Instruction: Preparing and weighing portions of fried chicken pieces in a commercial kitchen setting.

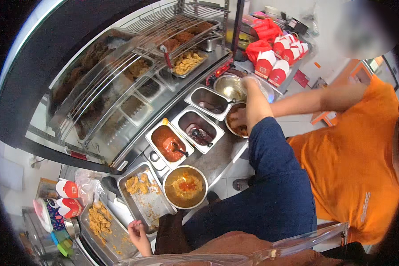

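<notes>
My left hand is at the lower left, between two metal trays, its fingers loosely bent and nothing visible in them. Beside it, one tray holds breaded fried pieces and crumbs; more fried pieces lie in the tray at the lower left. My right arm, in a navy sleeve, stretches to the far end of the counter. There my blurred right hand is at the rim of a steel bowl; its fingers cannot be made out. A nearer steel bowl contains fried pieces with red sauce.
A person in an orange shirt reaches into another bowl close to my right arm. Sauce pans with utensils line the counter. Behind them stands a glass-fronted food warmer. Red-and-white boxes stand at the far end.
</notes>
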`<state>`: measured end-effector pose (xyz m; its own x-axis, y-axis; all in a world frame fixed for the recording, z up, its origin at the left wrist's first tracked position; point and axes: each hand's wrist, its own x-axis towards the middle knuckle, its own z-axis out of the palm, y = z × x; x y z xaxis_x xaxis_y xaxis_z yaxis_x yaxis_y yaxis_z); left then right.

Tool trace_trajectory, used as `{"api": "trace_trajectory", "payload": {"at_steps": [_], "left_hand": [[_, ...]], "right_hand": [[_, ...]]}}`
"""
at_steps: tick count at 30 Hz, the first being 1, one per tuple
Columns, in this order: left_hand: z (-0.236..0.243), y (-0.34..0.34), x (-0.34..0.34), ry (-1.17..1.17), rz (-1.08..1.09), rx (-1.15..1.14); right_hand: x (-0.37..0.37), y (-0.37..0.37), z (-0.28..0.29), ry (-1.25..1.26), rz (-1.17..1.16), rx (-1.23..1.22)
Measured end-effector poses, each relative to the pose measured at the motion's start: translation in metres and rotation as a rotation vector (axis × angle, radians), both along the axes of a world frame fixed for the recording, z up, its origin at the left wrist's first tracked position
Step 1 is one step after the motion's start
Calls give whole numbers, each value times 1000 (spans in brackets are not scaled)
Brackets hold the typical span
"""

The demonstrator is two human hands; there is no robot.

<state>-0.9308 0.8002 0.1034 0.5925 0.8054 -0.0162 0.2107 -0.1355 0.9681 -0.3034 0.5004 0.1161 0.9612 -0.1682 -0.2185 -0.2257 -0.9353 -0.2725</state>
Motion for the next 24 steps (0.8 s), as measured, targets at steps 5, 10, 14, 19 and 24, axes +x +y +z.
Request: {"api": "trace_trajectory", "payload": {"at_steps": [5,10,14,19,24], "left_hand": [[-1,-3,1,-31,47,-13],[7,-18,-7,-15,157,-4],[7,-19,-16,-17,133,28],[17,-15,-36,6,167,-16],[13,-11,-92,-80,285,-76]], "right_hand": [[37,-24,-52,54,-222,185],[1,9,-11,30,-3,223],[42,-27,-6,90,12,-8],[15,-41,55,-481,27,-38],[-84,15,131,-737,237,140]]}}
